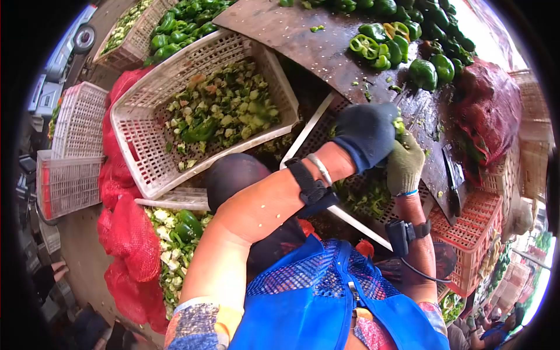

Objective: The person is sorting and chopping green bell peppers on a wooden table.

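Note:
My left hand (364, 133), in a dark blue glove, is closed over the near edge of the work board. What its fingers hold is hidden beneath the glove. My right hand (406, 166), in a pale greenish glove, is closed and touches the left. A small part of a green pepper (399, 124) shows between the two hands. Just below them, a crate (315, 125) contains green pepper pieces (367, 198). On the board lie cut green pepper rings (364, 46) and whole green peppers (423, 74).
At left, a large white crate (131, 149) holds pepper cores and scraps. Red mesh sacks (131, 233) stand beside it. A dark flat blade-like tool (452, 175) lies at the right of the wet board (291, 23), near a red sack (487, 111) and an orange crate (472, 233).

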A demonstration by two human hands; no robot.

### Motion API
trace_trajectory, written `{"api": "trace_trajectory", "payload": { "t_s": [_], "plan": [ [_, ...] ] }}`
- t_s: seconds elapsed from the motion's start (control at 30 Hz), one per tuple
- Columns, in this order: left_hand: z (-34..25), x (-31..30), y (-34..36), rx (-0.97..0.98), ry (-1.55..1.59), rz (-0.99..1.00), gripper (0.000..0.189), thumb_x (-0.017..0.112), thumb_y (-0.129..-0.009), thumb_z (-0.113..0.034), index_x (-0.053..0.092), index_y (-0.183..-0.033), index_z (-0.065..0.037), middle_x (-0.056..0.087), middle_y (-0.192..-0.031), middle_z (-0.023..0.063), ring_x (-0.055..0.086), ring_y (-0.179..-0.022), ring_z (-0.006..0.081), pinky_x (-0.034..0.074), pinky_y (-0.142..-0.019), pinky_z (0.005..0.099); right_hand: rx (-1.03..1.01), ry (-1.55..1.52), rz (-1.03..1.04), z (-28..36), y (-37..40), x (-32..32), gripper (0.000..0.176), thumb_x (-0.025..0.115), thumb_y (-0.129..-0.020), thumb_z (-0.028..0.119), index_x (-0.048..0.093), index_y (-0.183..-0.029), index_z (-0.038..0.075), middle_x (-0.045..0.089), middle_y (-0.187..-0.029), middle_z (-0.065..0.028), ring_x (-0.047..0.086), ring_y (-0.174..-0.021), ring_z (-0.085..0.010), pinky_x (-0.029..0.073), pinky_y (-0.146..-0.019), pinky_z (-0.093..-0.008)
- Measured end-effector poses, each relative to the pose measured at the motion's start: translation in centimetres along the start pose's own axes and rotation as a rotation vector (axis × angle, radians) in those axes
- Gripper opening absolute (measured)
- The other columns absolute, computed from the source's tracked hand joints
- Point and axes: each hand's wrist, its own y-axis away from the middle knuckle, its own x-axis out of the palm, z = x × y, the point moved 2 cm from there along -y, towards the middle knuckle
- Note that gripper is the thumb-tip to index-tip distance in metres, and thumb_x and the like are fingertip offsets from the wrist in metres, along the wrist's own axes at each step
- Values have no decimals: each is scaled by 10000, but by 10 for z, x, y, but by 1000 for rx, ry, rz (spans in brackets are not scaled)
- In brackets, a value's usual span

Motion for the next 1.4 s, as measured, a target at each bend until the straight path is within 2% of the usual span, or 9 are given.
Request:
{"api": "trace_trajectory", "payload": {
  "t_s": [0.17,0.27,0.33,0.37,0.5,0.7,0.9,1.17,1.4],
  "plan": [
    [38,-30,-9,5,-6,-124,109,686,-847,-123,732,-942,-97,708,-825,162,710,-794,355,561,-698,416,-378,624,279,24,-9,-13,213,749,-860,173,761,-1064,113,741,-882,-133,727,-783,-294,572,-750,-346],
    [40,-81,-13,-39,-174,-209,141,655,-831,-49,737,-937,-93,713,-833,163,708,-787,355,566,-713,407,-554,977,285,24,-33,-25,353,746,-870,116,706,-1219,86,739,-959,-130,691,-852,-135,556,-814,-298],
    [54,-115,-13,-75,-405,-249,184,633,-809,-35,735,-957,-72,705,-894,169,694,-821,365,564,-726,419,-417,717,125,14,-71,-32,428,756,-867,141,684,-1287,99,742,-1090,-132,692,-966,-153,548,-890,-312],
    [55,-121,-15,-32,-559,-340,249,627,-782,-41,725,-1011,-57,671,-905,176,662,-845,383,540,-721,458,-459,583,112,29,-88,-26,419,737,-817,195,710,-1233,151,720,-1177,-175,713,-1037,-315,563,-908,-402],
    [47,-80,-20,109,-485,-470,166,616,-713,-95,668,-871,-93,626,-868,162,601,-837,381,441,-691,500,-509,696,17,11,-202,16,579,734,-881,448,647,-1342,108,724,-1199,-177,705,-1076,-327,530,-936,-404],
    [34,-45,-21,-113,-223,-101,132,621,-795,-190,705,-860,-111,698,-811,171,690,-765,401,530,-693,536,-399,1060,17,14,-257,34,464,580,-885,418,668,-1300,230,710,-1172,-216,677,-1087,-393,509,-935,-476],
    [34,-35,-31,-509,205,16,306,698,-829,-227,657,-1042,-12,712,-907,262,706,-892,434,554,-801,531,-33,-88,170,23,-147,-2,424,604,-866,146,662,-1262,6,735,-1062,-97,697,-867,-128,564,-622,-238],
    [8,-10,-10,9,347,205,401,684,-854,-157,638,-1221,-3,717,-1015,252,713,-965,408,567,-837,447,103,-616,428,25,-15,-23,442,598,-969,119,545,-1388,-9,651,-1199,-109,629,-892,-126,552,-769,-276],
    [-6,6,14,-57,429,243,408,630,-848,-87,662,-1246,-4,746,-1062,186,736,-951,241,568,-853,346,77,-517,227,15,8,-43,427,590,-999,165,557,-1362,-57,680,-1183,-135,669,-939,-153,577,-719,-270]
  ]
}}
